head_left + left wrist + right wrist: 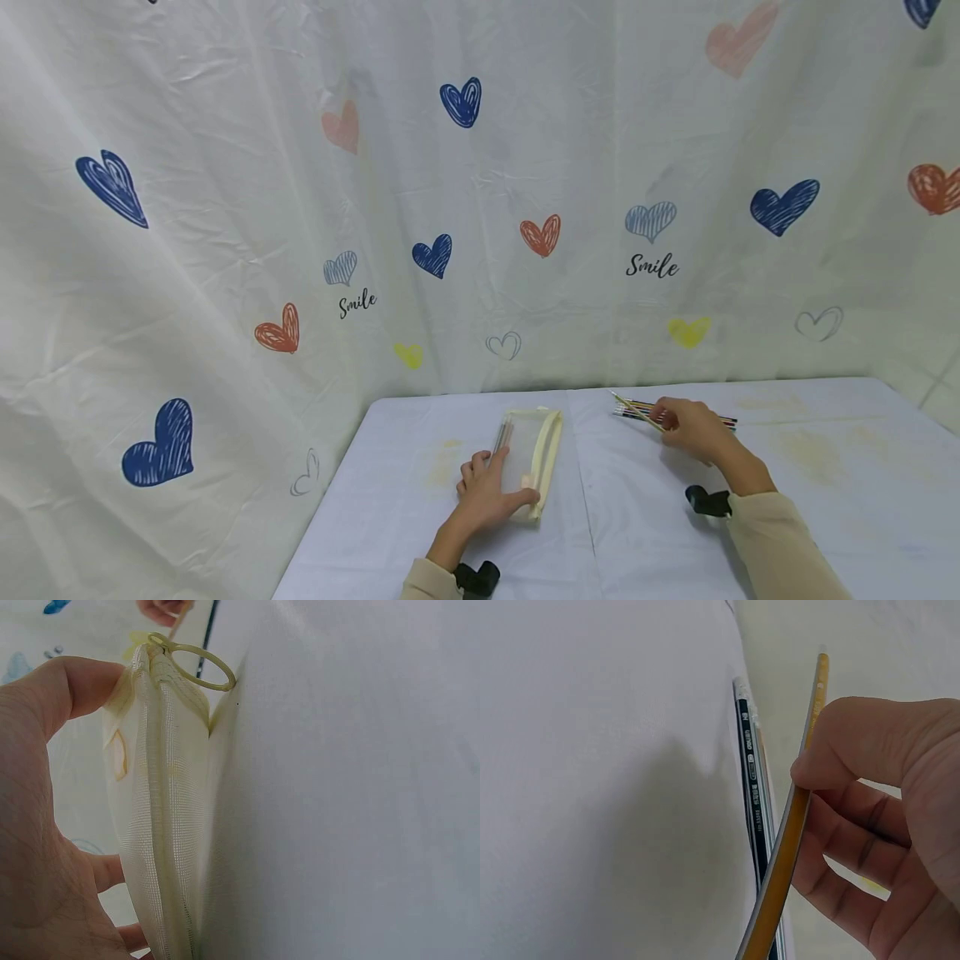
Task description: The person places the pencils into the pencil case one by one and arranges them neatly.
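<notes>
The right hand (690, 429) pinches a yellow pencil (784, 859) between thumb and fingers, its tip end reaching out past them to the left. Directly beneath that hand, dark pencils (750, 772) lie close together on the desk (630, 525). Well to its left, the left hand (483, 496) grips a pale mesh pouch (528, 442) across its width, a cord loop (202, 664) just beyond the thumb's tip.

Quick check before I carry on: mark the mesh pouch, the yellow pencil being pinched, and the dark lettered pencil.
Mesh pouch (181, 795): left wrist view, mesh panel.
Yellow pencil (781, 874): right wrist view, shaft below the thumb.
Dark lettered pencil (753, 784): right wrist view, printed shaft.
</notes>
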A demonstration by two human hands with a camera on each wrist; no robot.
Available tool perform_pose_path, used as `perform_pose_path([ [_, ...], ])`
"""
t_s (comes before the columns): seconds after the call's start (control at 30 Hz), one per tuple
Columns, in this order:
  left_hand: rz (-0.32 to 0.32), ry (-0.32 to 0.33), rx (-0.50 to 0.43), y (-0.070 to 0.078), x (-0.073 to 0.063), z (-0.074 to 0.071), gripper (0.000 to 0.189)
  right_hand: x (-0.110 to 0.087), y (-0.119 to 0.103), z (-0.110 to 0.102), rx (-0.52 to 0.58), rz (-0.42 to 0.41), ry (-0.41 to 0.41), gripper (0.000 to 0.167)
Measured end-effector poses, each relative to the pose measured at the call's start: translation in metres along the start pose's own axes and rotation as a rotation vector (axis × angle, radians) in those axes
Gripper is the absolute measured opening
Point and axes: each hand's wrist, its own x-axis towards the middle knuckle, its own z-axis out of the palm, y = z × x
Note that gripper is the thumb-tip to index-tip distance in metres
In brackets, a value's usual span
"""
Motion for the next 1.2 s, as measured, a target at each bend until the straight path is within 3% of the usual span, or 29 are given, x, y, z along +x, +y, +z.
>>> perform_pose_path([
  [0.7, -0.005, -0.001, 0.003, 0.0, -0.001, -0.001, 0.097, -0.005, -0.016, -0.001, 0.149, 0.004, -0.002, 0.035],
  [1.07, 0.003, 0.004, -0.007, 0.0, -0.001, -0.002, 0.096, -0.003, -0.018, 0.001, 0.309, 0.017, -0.013, 0.04],
  [1.2, -0.004, 0.011, -0.015, -0.005, 0.003, 0.004, 0.095, -0.005, -0.023, 0.002, 0.38, 0.031, -0.016, 0.043],
])
